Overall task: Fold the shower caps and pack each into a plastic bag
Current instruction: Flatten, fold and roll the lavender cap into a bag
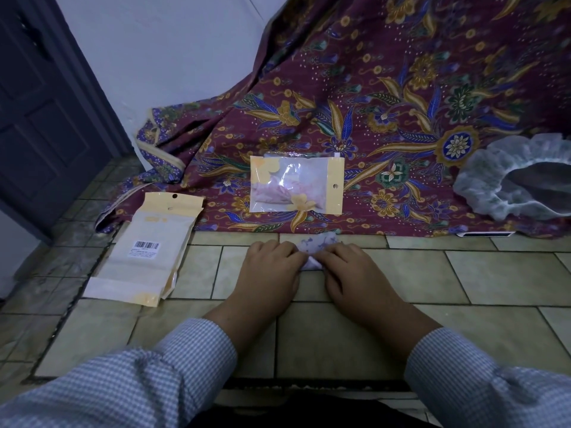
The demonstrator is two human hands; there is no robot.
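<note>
Both hands press down on 1 small folded shower cap (pixel 312 247), a pale piece with purple markings lying on the tiled floor (pixel 463 273) directly in front of the person. Left hand (pixel 272 270): fingers curled over the cap's left edge, knuckles raised, fingertips on the fabric. Right hand (pixel 352 273): fingers likewise bent over the cap's right and lower edge, pinching a fold against the floor. Whether the thumbs pass beneath the cap cannot be told, since the hands cover most of it. Only the far portion and a small near corner of the cap show between the 2 hands. Both forearms wear checked blue-and-white sleeves (pixel 173 375).

Beyond the hands, a maroon batik cloth (pixel 401 103) with blue and gold flowers drapes from the wall down onto the floor. On it lies 1 filled plastic bag (pixel 296 183), clear-fronted with a yellow border and a hang hole, holding a pinkish folded item. To the left, partly on the tiles and touching the cloth's edge, rests a stack of empty bags (pixel 148 251), back side up, with a barcode label. At the right edge of the cloth sits 1 unfolded shower cap (pixel 494 183), white and ruffled, opening upward. A dark door (pixel 40 118) stands at the far left.
</note>
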